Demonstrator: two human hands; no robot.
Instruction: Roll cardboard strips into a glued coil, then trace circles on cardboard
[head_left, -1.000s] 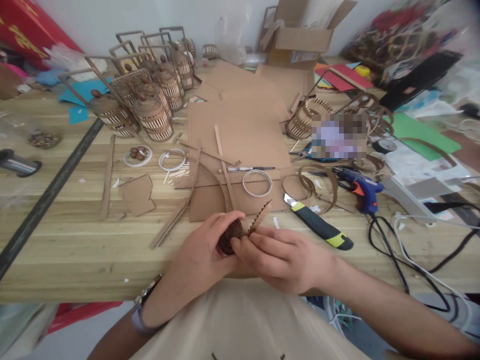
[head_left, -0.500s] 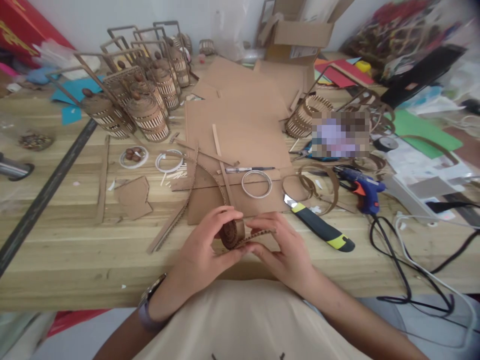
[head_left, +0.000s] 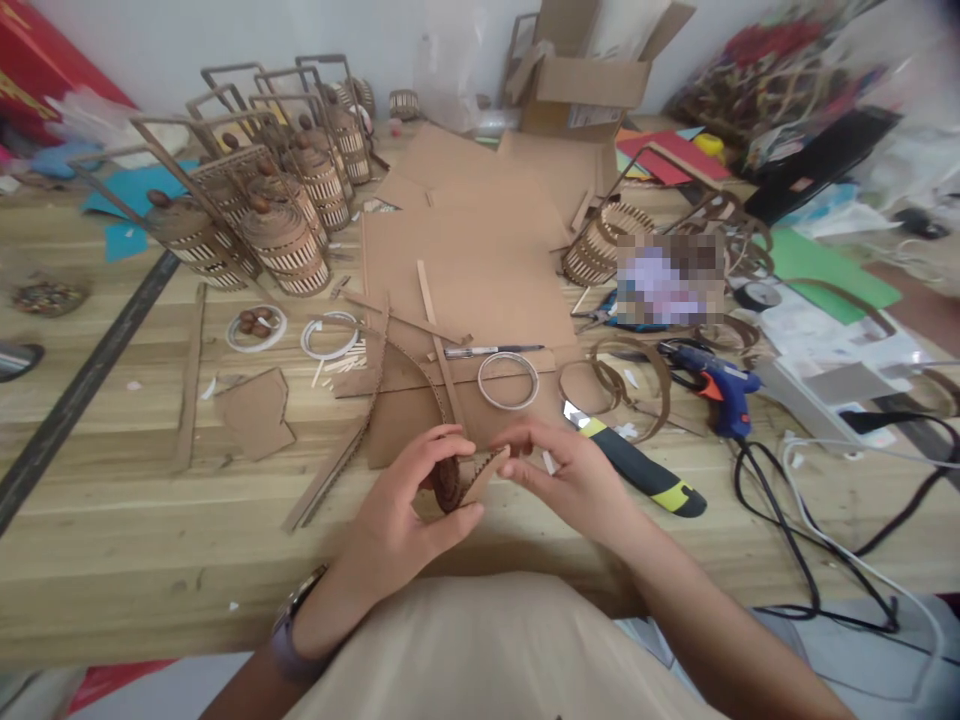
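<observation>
A tightly wound coil of corrugated cardboard strip sits between the thumb and fingers of my left hand, just above the table's front edge. The thumb and forefinger of my right hand pinch the strip's short free end, which slants up and to the right of the coil. A longer loose cardboard strip curves across the table behind my left hand. Close to my right hand lies a black and yellow utility knife, its blade pointing to the back left.
Lidded lantern-like baskets with tall handles stand at the back left. Flat cardboard covers the middle, with a pen and a tape roll on it. A blue glue gun and its cables lie right.
My right hand has drawn the strip's free end upward and closer to the coil, which has turned slightly. The view has shifted a little.
</observation>
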